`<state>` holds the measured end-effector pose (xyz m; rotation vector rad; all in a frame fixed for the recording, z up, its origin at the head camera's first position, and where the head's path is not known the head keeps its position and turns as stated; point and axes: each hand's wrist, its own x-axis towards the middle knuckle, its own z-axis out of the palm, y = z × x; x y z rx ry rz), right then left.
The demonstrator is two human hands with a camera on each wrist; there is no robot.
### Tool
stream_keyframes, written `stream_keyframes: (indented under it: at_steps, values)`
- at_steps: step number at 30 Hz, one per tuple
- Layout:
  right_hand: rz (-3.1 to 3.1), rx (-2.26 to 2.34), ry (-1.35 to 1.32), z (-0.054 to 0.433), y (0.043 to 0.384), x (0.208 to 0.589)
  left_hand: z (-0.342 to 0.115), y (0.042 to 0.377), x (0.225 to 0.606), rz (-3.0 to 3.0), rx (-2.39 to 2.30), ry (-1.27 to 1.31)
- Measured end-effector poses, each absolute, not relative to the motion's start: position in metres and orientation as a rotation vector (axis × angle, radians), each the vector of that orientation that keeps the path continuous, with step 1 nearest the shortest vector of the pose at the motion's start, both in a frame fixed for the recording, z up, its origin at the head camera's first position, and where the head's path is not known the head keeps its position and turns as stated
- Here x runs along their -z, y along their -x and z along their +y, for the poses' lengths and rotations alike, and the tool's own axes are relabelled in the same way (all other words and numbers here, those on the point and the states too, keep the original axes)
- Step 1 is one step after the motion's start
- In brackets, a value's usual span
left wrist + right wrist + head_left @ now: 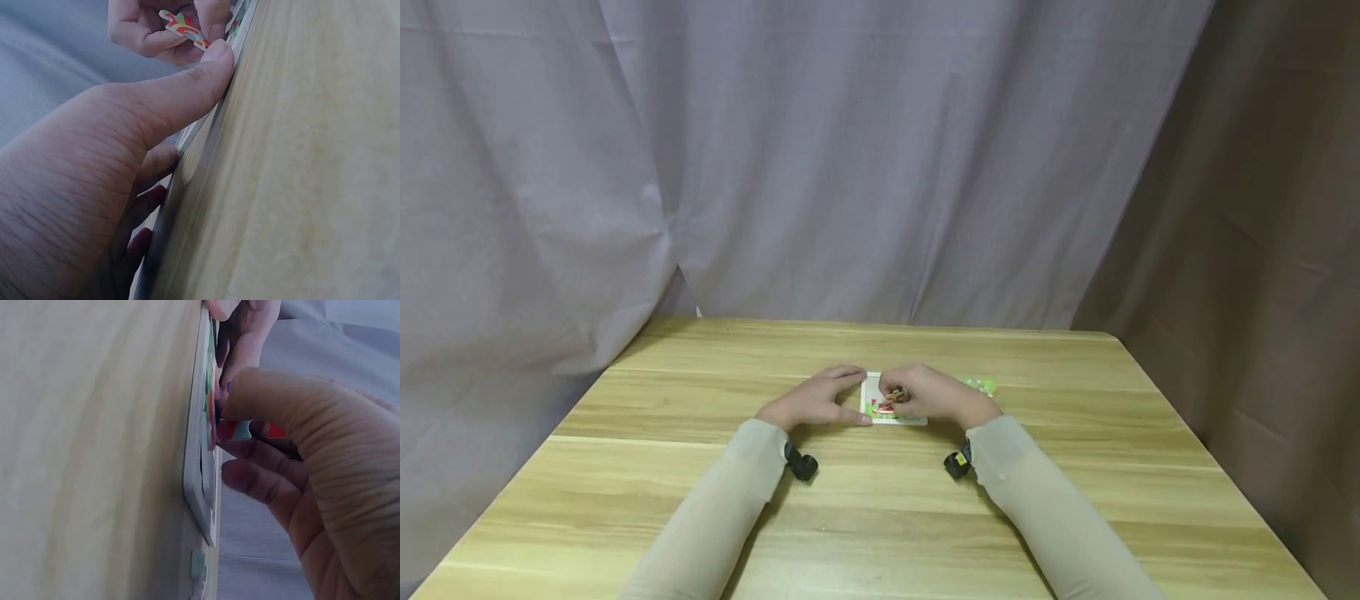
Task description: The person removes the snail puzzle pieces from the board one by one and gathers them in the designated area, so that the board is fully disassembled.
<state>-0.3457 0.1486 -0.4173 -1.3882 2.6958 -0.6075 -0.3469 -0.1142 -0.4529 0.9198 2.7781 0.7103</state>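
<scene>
A small white puzzle board lies flat on the wooden table, with green and red pieces set in it. My left hand holds the board by its left edge, thumb at the near corner and fingers spread along the far side. My right hand pinches a small colourful puzzle piece between thumb and fingers just above the board. The left wrist view shows that piece, red, green and orange. In the right wrist view the piece touches or nearly touches the board's face.
A few loose green pieces lie on the table just right of my right hand. Grey curtains hang behind the table. The table's far edge runs close behind the board.
</scene>
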Motion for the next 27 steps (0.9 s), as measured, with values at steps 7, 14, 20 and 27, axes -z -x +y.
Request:
stream_keyframes:
  at_steps: [7, 14, 20, 27]
  values:
    - [2.704, 0.549, 1.450, 0.150, 0.345, 0.414, -0.114, 0.347, 0.451, 2.774, -0.707, -0.936]
    - [2.698, 0.550, 1.445, 0.152, 0.349, 0.412, -0.115, 0.347, 0.450, 2.783, -0.697, -0.929]
    - [2.700, 0.604, 1.337, 0.156, 0.350, 0.415, -0.115, 0.345, 0.450, 2.775, -0.689, -0.916]
    - [2.747, 0.782, 1.164, 0.168, 0.354, 0.417, -0.113, 0.344, 0.449, 2.770, -0.716, -0.923]
